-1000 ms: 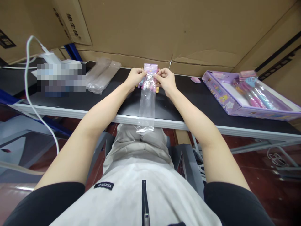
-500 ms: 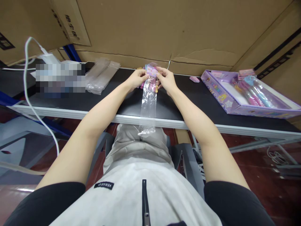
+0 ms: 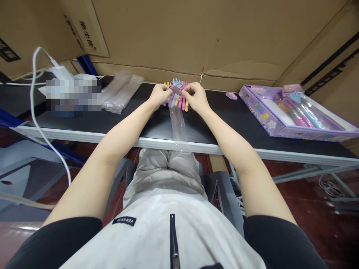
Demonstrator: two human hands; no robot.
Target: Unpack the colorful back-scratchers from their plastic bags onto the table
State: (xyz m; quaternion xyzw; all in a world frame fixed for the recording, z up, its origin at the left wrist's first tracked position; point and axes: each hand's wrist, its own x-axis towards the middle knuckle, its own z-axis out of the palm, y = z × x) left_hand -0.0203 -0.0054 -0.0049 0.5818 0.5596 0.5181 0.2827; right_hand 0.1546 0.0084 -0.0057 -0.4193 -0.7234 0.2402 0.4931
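Bags (image 3: 123,93) at left; left hand (image 3: 160,96) pinches the purple card's (image 3: 176,90) near end, card now tilted off face-up, clear sleeve (image 3: 178,125) trailing narrower, more hand-topped sticks (image 3: 176,101) bared; right hand (image 3: 197,98) pinches its other end. Handling looks unfinished.

Long bag (image 3: 178,125) — thin clear plastic, glossy, creased. Flat sleeves (image 3: 120,91) same clear film, wrinkled sheen. Tray box (image 3: 260,110): printed card, smooth, slight gloss. Tabletop (image 3: 157,127) smooth, soft sheen; edge strip (image 3: 151,142) grooved, metal-looking. Back panel (image 3: 168,33) brown cardboard — matt, creased. Pale garment (image 3: 146,216) matt cloth.
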